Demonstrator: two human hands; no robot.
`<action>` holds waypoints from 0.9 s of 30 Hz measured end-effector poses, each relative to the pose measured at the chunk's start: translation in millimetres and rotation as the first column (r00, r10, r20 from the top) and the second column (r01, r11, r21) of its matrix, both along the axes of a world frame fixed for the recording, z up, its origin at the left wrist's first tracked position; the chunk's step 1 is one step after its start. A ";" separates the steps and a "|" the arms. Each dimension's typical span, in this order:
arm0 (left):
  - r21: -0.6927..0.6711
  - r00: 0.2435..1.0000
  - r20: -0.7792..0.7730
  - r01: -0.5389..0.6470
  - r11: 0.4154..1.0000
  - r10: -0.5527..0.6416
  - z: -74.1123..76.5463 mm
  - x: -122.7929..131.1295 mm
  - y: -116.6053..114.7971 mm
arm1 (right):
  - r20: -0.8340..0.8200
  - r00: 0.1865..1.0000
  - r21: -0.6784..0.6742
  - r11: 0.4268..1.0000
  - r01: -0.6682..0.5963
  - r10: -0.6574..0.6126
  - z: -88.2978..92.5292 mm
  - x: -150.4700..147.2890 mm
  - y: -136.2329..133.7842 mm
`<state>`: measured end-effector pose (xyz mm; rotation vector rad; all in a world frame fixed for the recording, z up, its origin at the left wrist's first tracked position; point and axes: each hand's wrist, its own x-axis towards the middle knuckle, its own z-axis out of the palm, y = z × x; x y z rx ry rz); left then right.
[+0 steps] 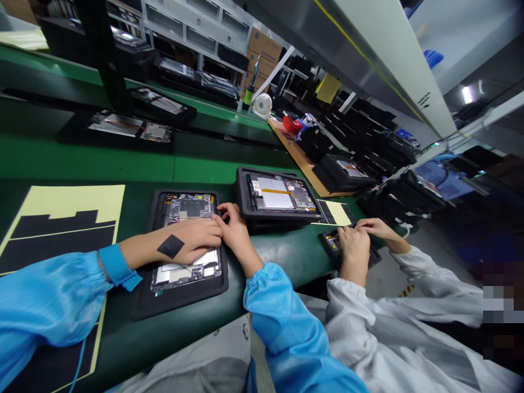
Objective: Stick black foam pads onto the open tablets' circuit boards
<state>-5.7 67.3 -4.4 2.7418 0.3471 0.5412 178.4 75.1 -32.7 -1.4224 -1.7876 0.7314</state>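
- The green bench [82,158] runs from 9 to 3 o'clock under everything. Work flat on it.
- A yellow sheet [61,207] of black patches lies at 9 o'clock of your work, partly under your left sleeve. Mind that the sleeve does not drag it.
- The black tray [180,297] sits straight before you and cradles the tablet. Press downward only, so it does not slide.
- The open tablet [188,207] lies face down in that tray, its boards bare at 12 o'clock and its silver plates at 6.
- A second tray [278,194] with another open tablet stands just beside it at 2 o'clock, touching or nearly so.
- Your left hand [192,240] rests palm down on the tablet's middle, fingers loosely spread and gripping nothing. It looks like the steadying hand, so lean lightly and stay off the bare boards.
- Your right hand [235,229] meets it at the tablet's 2 o'clock corner, fingers bent with tips on the edge. I cannot tell whether they pinch anything.
- A co-worker's hands [354,245], in white sleeves, work on another device at 3 o'clock, well apart from yours.
- A black patch [171,246] clings to the back of your left wrist. Avoid rubbing it off.
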 end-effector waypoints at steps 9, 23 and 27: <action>-0.045 0.998 0.004 -0.064 0.997 0.065 -3.7 4.5 2.3 | -0.088 0.996 0.095 0.995 0.002 0.006 18.3 4.3 -19.1; -0.313 0.964 0.057 -0.229 0.922 0.259 -11.3 5.2 -6.7 | 0.047 0.823 0.027 0.823 -0.567 0.566 91.0 -18.0 -36.6; -0.360 0.954 0.070 -0.249 0.899 0.292 -12.3 8.5 -5.8 | 0.060 0.771 -0.078 0.773 -0.629 0.633 102.6 -19.8 -26.3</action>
